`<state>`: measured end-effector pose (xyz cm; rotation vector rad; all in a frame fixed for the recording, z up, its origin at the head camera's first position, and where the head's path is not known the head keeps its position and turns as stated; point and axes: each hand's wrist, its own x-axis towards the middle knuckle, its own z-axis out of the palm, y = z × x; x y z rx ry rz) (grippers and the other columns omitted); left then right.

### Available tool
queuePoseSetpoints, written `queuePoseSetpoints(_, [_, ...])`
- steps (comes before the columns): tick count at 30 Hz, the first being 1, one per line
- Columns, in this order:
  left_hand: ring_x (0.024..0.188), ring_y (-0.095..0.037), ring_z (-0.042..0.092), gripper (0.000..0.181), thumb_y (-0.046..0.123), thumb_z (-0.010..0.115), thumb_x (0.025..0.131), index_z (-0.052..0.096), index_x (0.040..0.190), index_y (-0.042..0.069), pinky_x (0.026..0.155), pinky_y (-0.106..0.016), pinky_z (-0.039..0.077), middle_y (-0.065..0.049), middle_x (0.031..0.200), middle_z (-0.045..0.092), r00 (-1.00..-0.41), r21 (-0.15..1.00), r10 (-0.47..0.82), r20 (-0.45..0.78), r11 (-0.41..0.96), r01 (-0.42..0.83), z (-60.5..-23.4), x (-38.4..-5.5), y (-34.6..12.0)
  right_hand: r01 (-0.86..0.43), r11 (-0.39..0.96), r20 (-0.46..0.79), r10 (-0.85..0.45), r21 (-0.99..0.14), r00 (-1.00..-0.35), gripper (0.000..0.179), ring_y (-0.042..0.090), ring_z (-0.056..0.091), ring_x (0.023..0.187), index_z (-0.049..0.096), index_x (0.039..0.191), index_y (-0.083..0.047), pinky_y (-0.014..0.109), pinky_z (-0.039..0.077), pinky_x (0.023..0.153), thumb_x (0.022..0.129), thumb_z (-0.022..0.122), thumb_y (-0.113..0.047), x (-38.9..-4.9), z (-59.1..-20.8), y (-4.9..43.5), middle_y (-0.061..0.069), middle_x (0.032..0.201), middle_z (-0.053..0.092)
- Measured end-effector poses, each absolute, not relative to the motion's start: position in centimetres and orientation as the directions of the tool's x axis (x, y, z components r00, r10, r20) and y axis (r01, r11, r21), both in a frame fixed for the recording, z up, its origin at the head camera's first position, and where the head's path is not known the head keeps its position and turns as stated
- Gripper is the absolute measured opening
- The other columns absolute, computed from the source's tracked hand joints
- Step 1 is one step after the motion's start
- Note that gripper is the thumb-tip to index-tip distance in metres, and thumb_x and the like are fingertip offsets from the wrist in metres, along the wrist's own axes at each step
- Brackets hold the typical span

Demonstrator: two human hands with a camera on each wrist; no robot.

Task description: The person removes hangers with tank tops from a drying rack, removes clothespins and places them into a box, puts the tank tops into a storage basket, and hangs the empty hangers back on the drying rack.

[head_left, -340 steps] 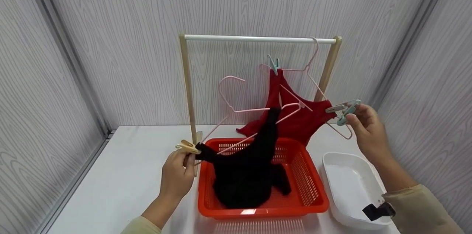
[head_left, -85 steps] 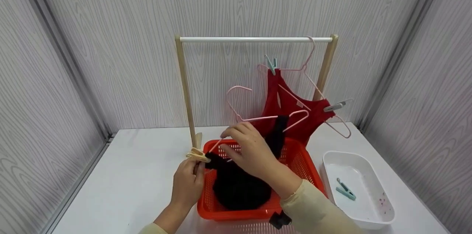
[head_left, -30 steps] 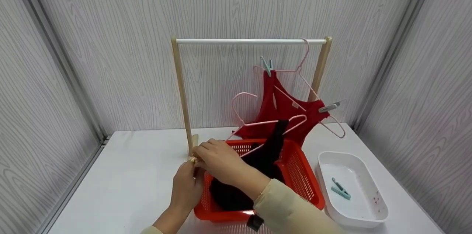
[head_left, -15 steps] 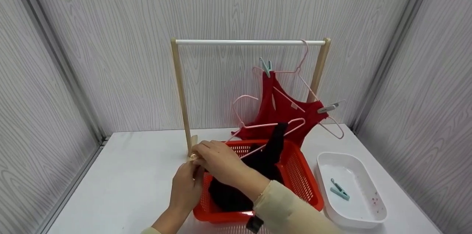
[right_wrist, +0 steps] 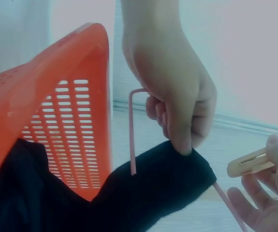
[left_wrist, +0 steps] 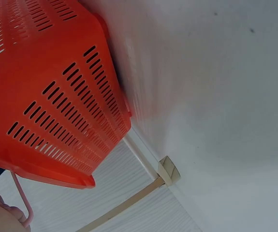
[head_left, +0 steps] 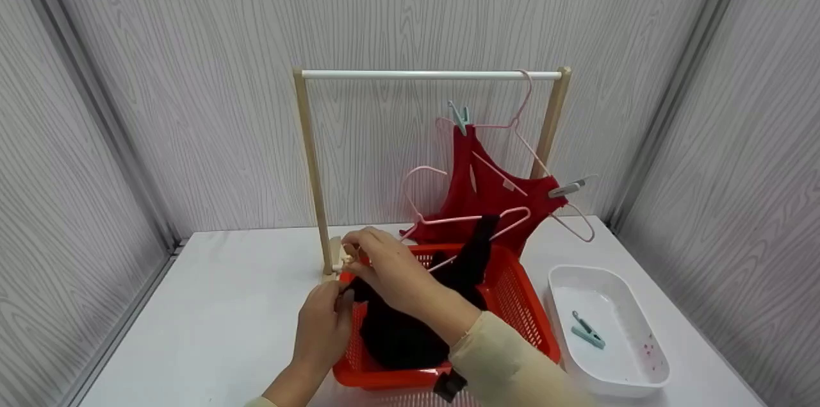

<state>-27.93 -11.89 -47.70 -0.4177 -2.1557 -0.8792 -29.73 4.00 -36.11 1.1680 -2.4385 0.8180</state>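
My left hand (head_left: 325, 323) pinches one strap of a black garment (head_left: 403, 336) where it wraps a pink hanger (head_left: 455, 220); the right wrist view shows the thumb pressing the strap. Just above, my right hand (head_left: 391, 269) holds a pale yellow clothespin (right_wrist: 250, 163) between thumb and finger, apart from the cloth. The garment's other strap loops over the hanger's right arm, and its body hangs into a red basket (head_left: 557, 356). Behind, a red garment (head_left: 500, 208) hangs on another pink hanger, with a green clothespin (head_left: 459, 117) and a grey one (head_left: 569, 188) on its straps.
A rack with a white rod (head_left: 410, 75) and wooden posts stands at the back of the white table (head_left: 211, 304). Right of the basket sits a white tray (head_left: 640, 386) with a green clothespin (head_left: 587, 331) inside. Wood-grain panels surround the table.
The green clothespin once in my right hand now lies in the tray. My right hand crossed to the left strap, took the yellow clothespin and drew it up off the cloth; my left hand stayed there.
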Motion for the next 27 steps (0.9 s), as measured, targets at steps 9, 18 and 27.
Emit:
queuePoseSetpoints(9, [0.070,-0.009,0.044,0.006,0.005,0.064,0.095,0.063,0.092,0.010,0.060,-0.028,0.042,0.008,0.074,0.050,-0.676,0.470,0.001,0.737,0.718,0.513,-47.5,-27.8,-12.2,-0.783,0.480,0.512,-0.592,-0.396,-0.622,0.035,0.012,0.057,0.103,0.053,0.130,-0.016,0.023,0.046,0.098,0.098,0.064,-0.025,-29.6,-35.4,5.7,-0.002,0.114,0.059])
queuePoseSetpoints(18, [0.069,-0.008,0.042,0.006,0.003,0.065,0.094,0.063,0.091,0.009,0.059,-0.028,0.040,0.009,0.073,0.047,-0.631,0.449,-0.006,0.776,0.708,0.546,-47.4,-28.0,-12.2,-0.787,0.485,0.569,-0.548,-0.381,-0.613,0.036,0.010,0.058,0.102,0.054,0.127,-0.013,0.026,0.048,0.097,0.095,0.069,-0.020,-29.3,-35.4,8.3,-0.001,0.112,0.059])
queuePoseSetpoints(27, [0.069,-0.008,0.041,0.006,0.006,0.065,0.094,0.063,0.091,0.010,0.059,-0.028,0.039,0.010,0.073,0.046,-0.647,0.469,-0.022,0.762,0.708,0.528,-47.3,-28.0,-12.3,-0.787,0.499,0.610,-0.512,-0.362,-0.605,0.033,0.009,0.058,0.105,0.056,0.126,-0.011,0.027,0.048,0.098,0.095,0.069,-0.016,-29.6,-34.8,11.0,0.000,0.111,0.059])
